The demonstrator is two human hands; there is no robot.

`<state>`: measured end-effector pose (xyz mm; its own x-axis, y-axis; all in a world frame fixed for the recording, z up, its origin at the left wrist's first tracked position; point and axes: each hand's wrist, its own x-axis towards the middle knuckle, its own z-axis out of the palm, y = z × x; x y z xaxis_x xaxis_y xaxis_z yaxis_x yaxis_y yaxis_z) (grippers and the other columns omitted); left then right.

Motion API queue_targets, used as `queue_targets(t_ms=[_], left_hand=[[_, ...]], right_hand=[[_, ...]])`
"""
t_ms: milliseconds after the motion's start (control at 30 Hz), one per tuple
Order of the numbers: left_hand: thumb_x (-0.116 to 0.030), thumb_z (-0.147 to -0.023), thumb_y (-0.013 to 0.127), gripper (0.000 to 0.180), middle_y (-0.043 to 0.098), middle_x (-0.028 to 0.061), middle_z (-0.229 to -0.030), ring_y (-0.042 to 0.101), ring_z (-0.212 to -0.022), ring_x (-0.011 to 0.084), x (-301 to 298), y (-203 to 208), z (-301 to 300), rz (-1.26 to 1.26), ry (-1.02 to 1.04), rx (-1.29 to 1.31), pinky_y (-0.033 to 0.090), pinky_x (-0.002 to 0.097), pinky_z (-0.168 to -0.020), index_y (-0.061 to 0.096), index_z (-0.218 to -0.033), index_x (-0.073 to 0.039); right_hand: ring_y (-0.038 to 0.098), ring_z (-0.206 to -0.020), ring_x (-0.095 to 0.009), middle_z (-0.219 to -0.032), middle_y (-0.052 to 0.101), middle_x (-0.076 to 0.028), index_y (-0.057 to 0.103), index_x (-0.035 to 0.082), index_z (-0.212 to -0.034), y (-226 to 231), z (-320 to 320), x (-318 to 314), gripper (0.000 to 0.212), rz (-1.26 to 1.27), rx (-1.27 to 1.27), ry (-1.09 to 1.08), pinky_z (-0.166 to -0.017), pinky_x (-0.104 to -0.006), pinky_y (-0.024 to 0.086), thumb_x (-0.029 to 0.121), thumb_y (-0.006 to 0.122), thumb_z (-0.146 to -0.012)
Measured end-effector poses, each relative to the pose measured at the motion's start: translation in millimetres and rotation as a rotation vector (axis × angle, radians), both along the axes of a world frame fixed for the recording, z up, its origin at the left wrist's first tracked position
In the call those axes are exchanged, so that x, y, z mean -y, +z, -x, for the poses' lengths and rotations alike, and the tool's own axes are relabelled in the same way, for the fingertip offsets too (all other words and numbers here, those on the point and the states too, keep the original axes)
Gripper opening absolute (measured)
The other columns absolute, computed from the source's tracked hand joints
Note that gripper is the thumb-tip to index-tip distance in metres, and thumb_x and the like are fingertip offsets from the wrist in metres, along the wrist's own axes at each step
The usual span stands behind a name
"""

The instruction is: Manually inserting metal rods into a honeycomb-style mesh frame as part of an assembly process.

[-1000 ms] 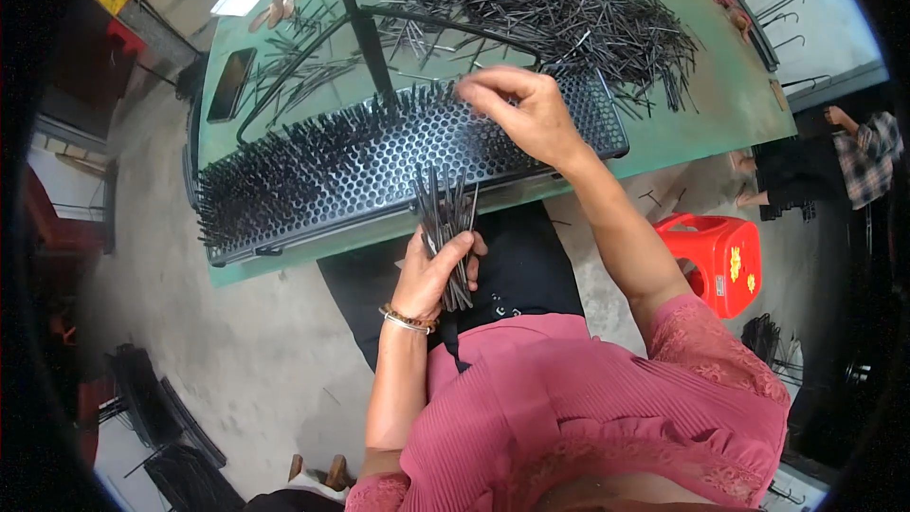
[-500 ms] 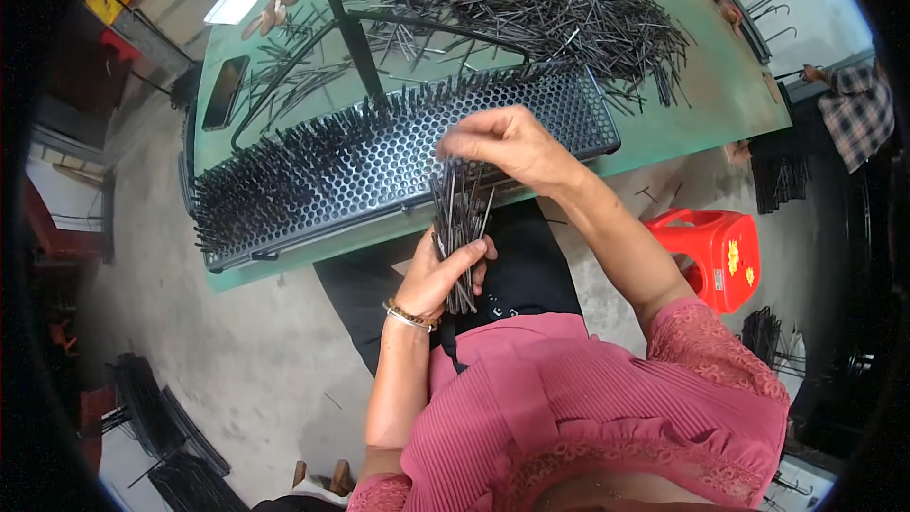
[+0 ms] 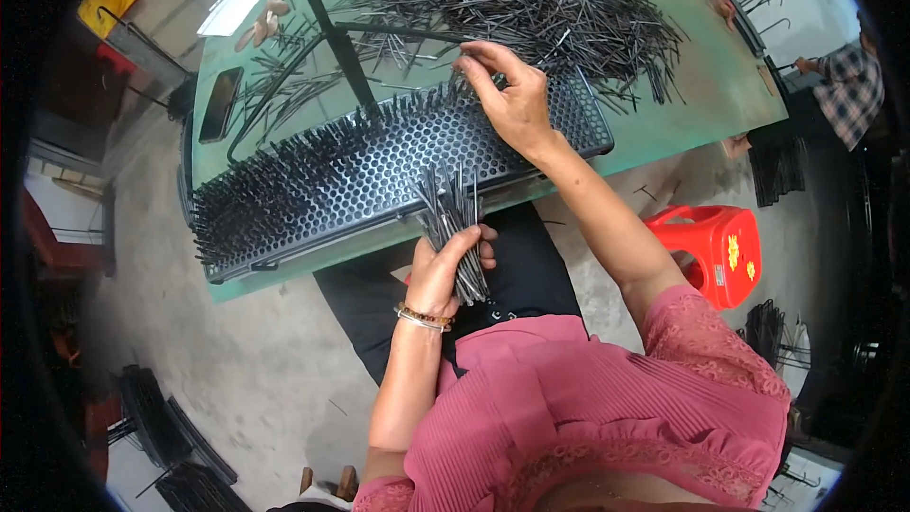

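My left hand (image 3: 438, 270) is wrapped round a bundle of thin dark metal rods (image 3: 453, 209), held upright at the near edge of a long perforated metal tray (image 3: 393, 169). Many short rods (image 3: 270, 180) stand in the holes over the tray's left part and along its far edge. My right hand (image 3: 517, 102) is over the tray's far edge, right of the middle. Its thumb and forefinger are pinched among the rod tips there; whatever lies between them is too small to make out. Beyond the tray is a large loose heap of similar rods (image 3: 531, 9).
A dark metal post (image 3: 327, 28) with curved legs rises behind the tray. On the green table (image 3: 701, 109) lie a phone (image 3: 222, 104), white paper (image 3: 235, 8) and a glove-like item (image 3: 262, 23). A red plastic stool (image 3: 735, 242) stands right; a person in a checked shirt (image 3: 846, 85) is beyond.
My right hand has moved from above the bundle up and away to the tray's far edge. My left hand still grips the bundle, now tilted a little differently.
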<state>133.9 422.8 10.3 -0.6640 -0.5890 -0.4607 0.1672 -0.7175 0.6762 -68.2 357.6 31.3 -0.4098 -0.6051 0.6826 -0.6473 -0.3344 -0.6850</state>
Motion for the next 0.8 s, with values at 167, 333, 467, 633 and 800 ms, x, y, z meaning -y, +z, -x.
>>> queue_targets(t_ms=[167, 333, 467, 633, 800], left_hand=[[-0.013, -0.087, 0.055, 0.021, 0.063, 0.0134, -0.091, 0.063, -0.074, 0.0197, 1, -8, -1, -0.105, -0.014, -0.053, 0.056, 0.0329, -0.068, 0.057, -0.099, 0.005], [-0.015, -0.088, 0.055, 0.02, 0.063, 0.0121, -0.087, 0.06, -0.067, 0.0163, 0, -8, -1, -0.091, -0.034, -0.013, 0.054, 0.0284, -0.058, 0.055, -0.098, 0.002], [-0.017, -0.089, 0.056, 0.019, 0.062, 0.0099, -0.08, 0.056, -0.057, 0.0126, 0, -5, -2, 0.05, -0.018, 0.101, 0.048, 0.0248, -0.047, 0.049, -0.097, -0.002], [-0.014, -0.088, 0.059, 0.019, 0.061, 0.0088, -0.077, 0.055, -0.055, 0.012, -1, 0, -8, 0.113, 0.018, 0.084, 0.046, 0.0239, -0.046, 0.047, -0.096, -0.003], [-0.009, -0.086, 0.061, 0.02, 0.061, 0.0079, -0.077, 0.055, -0.054, 0.0108, -3, 11, -4, 0.255, -0.027, 0.083, 0.045, 0.0229, -0.047, 0.047, -0.099, -0.002]], right_hand=[[0.067, -0.075, -0.022, -0.086, 0.067, -0.012, 0.065, 0.0, -0.093, -2, -2, -2, 0.016, -0.015, -0.023, -0.034, -0.066, -0.0297, 0.052, 0.01, 0.067, -0.08], [0.061, -0.077, -0.023, -0.086, 0.066, -0.008, 0.066, 0.004, -0.087, -4, -1, -10, 0.013, -0.027, -0.447, -0.002, -0.071, -0.033, 0.046, 0.009, 0.069, -0.076], [0.059, -0.082, -0.024, -0.088, 0.064, -0.009, 0.066, 0.004, -0.085, -2, -4, -12, 0.015, -0.071, -0.582, -0.025, -0.076, -0.0337, 0.043, 0.013, 0.071, -0.073], [0.06, -0.072, -0.016, -0.087, 0.064, -0.008, 0.068, 0.002, -0.093, 21, -19, -33, 0.027, -0.354, -0.136, 0.225, -0.062, -0.027, 0.046, 0.023, 0.072, -0.076], [0.057, -0.071, -0.013, -0.078, 0.064, -0.008, 0.067, -0.002, -0.089, 35, -34, -57, 0.032, -0.771, 0.021, 0.547, -0.061, -0.027, 0.043, 0.028, 0.072, -0.077]])
